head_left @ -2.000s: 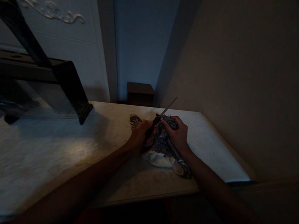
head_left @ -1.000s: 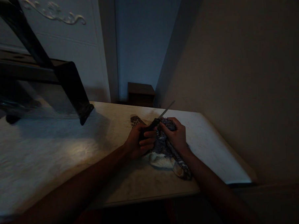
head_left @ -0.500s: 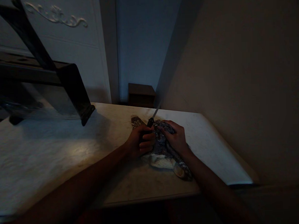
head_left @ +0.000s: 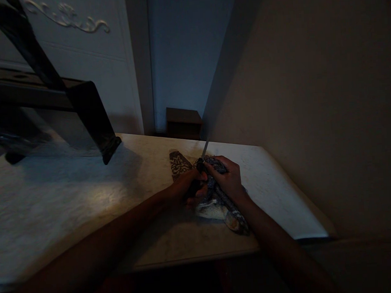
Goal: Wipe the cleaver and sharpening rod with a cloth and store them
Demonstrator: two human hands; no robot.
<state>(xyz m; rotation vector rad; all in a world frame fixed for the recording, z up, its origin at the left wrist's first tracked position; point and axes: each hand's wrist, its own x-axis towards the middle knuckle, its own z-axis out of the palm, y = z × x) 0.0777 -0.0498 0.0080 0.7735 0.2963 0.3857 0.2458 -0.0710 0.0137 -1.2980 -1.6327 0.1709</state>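
Note:
A crumpled dark patterned cloth (head_left: 228,201) with a pale underside (head_left: 211,211) lies on the pale tabletop (head_left: 144,166). My right hand (head_left: 227,175) is closed on its upper right part, thumb on top. From between my hands a thin grey metal blade or shaft (head_left: 205,148) points away from me, with a black handle end (head_left: 200,164) at its base. My left hand (head_left: 192,185) has its fingers curled around this handle, most of which is hidden. Beside it, a brown patterned flap (head_left: 179,163) lies on the table. The dim light hides fine detail.
A black-framed stand (head_left: 90,112) with a clear panel is on the tabletop at left. A brown wall (head_left: 304,107) rises along the right side. Beyond the far edge sits a small brown box-like unit (head_left: 183,117). White moulded panelling (head_left: 91,60) stands behind.
My left hand has shifted slightly and turned, bringing the handle end nearer my right thumb. Less of the handle shows, and more of the brown flap is visible. The view has moved slightly.

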